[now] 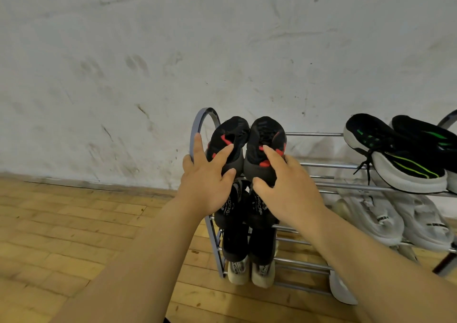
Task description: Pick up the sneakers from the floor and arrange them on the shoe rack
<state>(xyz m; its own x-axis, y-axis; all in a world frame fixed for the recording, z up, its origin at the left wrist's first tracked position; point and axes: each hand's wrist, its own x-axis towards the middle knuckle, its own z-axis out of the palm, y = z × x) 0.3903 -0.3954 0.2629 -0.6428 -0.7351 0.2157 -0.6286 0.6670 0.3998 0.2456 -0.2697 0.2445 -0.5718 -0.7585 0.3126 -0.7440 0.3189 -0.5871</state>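
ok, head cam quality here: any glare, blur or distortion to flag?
Head view: soft, even light, no glare. Wide-angle distortion slants the shoe rack rails. The black-and-red sneakers read very dark, with little detail; the white sneakers on the shelf below look soft and low contrast. Left hand and right hand are sharp.

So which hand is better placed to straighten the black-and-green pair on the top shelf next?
Likely the right hand: it rests on the right red-and-black sneaker, nearer that black-and-green pair. The left hand lies on the left sneaker by the rack's end loop, farther off.
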